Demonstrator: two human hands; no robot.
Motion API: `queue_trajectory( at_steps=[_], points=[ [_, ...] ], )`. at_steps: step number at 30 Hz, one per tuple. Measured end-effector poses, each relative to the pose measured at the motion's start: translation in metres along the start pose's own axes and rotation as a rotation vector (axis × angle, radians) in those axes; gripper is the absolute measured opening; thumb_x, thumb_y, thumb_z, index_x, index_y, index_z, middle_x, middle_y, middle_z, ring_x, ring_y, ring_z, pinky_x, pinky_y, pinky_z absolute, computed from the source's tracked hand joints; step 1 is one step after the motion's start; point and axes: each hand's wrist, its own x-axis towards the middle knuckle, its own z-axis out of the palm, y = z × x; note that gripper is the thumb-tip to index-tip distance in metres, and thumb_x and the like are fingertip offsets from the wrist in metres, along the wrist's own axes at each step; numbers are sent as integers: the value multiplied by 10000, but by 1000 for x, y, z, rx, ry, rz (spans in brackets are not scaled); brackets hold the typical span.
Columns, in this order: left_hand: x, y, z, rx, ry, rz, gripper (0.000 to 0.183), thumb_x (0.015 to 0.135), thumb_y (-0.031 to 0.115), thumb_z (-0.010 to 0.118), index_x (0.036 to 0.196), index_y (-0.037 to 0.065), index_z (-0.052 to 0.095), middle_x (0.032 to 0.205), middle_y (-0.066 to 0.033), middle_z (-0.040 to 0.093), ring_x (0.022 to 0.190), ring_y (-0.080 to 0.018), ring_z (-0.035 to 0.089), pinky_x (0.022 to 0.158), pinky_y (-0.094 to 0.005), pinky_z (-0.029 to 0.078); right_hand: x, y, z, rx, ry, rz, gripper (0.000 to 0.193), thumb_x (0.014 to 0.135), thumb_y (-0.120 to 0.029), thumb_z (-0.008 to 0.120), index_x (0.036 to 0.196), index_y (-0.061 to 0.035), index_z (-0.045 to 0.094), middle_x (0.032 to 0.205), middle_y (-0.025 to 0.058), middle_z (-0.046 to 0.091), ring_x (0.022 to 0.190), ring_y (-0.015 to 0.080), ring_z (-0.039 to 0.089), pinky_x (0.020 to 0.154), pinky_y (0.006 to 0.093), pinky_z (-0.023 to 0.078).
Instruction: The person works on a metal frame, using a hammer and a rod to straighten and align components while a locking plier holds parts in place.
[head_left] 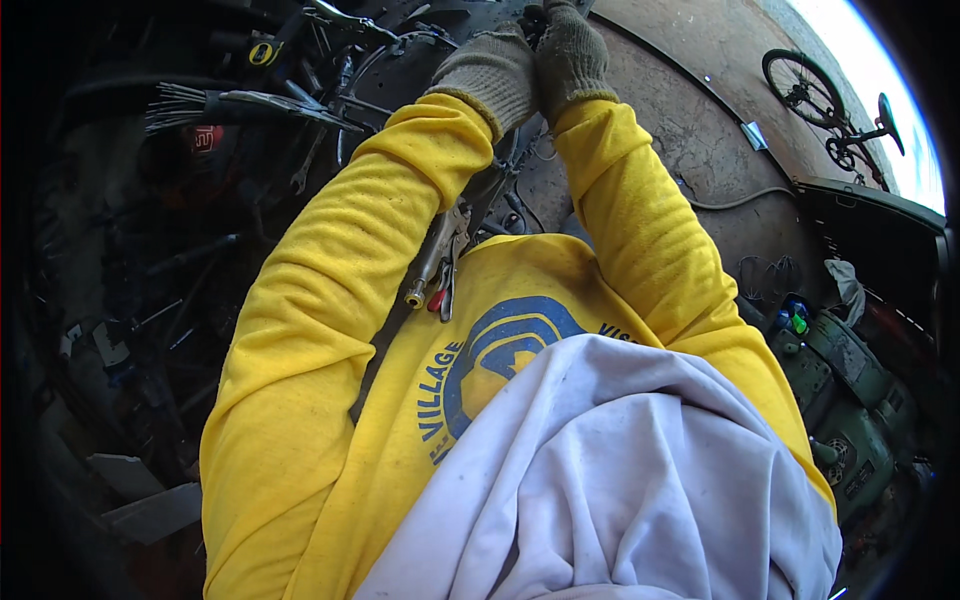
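Note:
Both of my hands wear knitted grey-brown work gloves and reach out close together at the top edge of the head view. My left hand (490,72) is closed, its fingers bent forward beside the right one. My right hand (574,55) is closed too. Between and beyond them a small dark thing (533,18) shows, too dark and too cut off to name. A dark work surface (480,12) lies under the hands. Below my left wrist, close to my body, hang locking pliers (437,250) with a brass-coloured end screw and a red part.
On the left, a bundle of thin grey rods (185,106), a yellow-and-black tape measure (262,54) and a wrench (300,178) lie among dark clutter. A hose (740,202) crosses the concrete floor at right. Beyond are a bicycle (806,88) and a green machine (850,455).

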Motion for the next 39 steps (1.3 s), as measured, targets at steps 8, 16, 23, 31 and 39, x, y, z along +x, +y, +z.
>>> queue_trajectory(
  at_steps=[8,16,23,31,39],
  points=[
    [-5,3,-11,-136,-32,-49,375,938,303,619,1202,53,713,1203,-226,715,1128,-386,693,967,-480,564,1,30,31,313,-86,124,442,1025,-396,602,1132,25,683,968,124,730,852,234,702,814,323,575],
    [-1,-1,6,-162,49,-75,467,890,294,705,1270,35,626,1199,-257,697,1131,-417,673,974,-485,556,6,47,44,422,-121,231,429,931,-282,702,1282,-46,627,1096,190,756,1046,388,722,898,460,579],
    [-4,0,-1,-153,28,-133,438,907,268,698,1268,32,618,1216,-258,690,1148,-418,668,979,-485,556,-3,1,16,-234,-282,123,512,978,-413,609,1302,-17,605,1098,170,738,1033,330,706,898,425,572],
    [-4,1,-5,-70,-25,-133,515,907,313,695,1318,32,561,1200,-288,678,1147,-457,651,985,-499,545,10,-2,-20,298,-399,498,697,1028,-615,469,1333,5,558,1140,187,690,1029,307,669,910,419,550],
    [-122,-84,-116,-461,550,-41,392,970,152,704,1331,23,624,1162,-138,736,1021,-222,732,919,-331,583,-58,201,-172,1083,-258,1035,693,1060,-628,373,1507,-105,456,1418,186,582,1220,327,606,1053,465,465]
  ],
)
